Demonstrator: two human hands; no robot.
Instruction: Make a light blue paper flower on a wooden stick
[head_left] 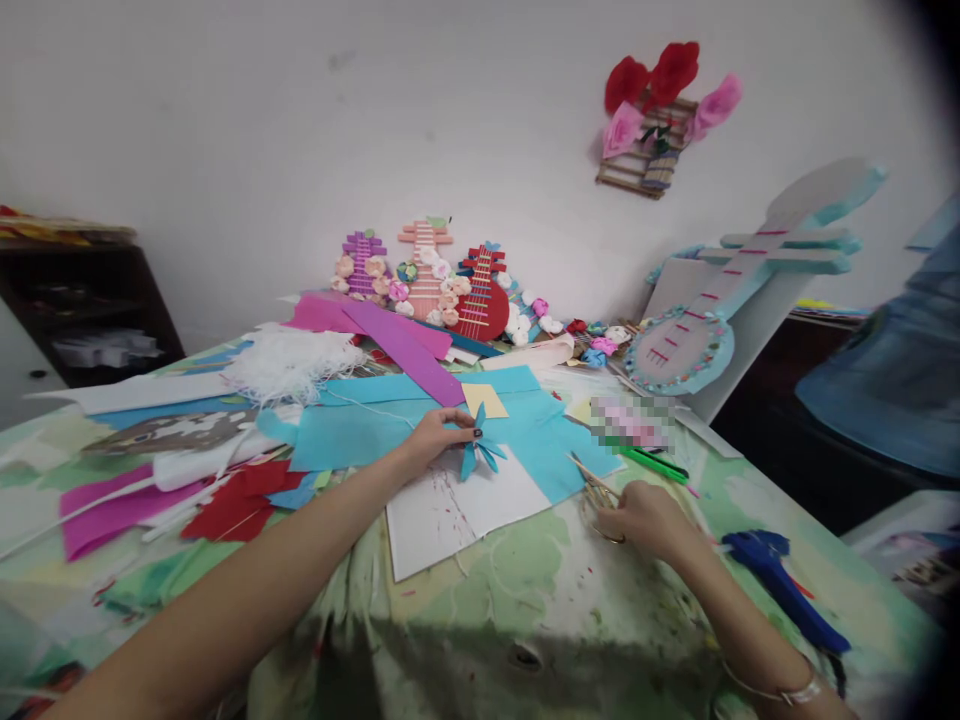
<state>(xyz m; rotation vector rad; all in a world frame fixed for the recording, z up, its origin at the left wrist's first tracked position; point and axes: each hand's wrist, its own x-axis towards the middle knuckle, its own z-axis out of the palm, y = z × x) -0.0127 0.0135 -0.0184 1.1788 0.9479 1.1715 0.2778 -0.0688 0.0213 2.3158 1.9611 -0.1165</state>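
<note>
While left hand (439, 436) pinches the blue paper flower (481, 453), right hand (639, 513) sits curled around the scissors (598, 491); looks like cutting stage, next needs a petal lifted clear

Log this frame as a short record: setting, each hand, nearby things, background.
Setting: craft table with green patterned cover, strewn with coloured paper
Left hand: pinches a blue paper flower over a white sheet
Right hand: grips scissors lying on the table
Nearby: light blue paper, green pen-like tool, dark blue tool
Background: small paper guitars against the wall, paper flowers hung on it
</note>
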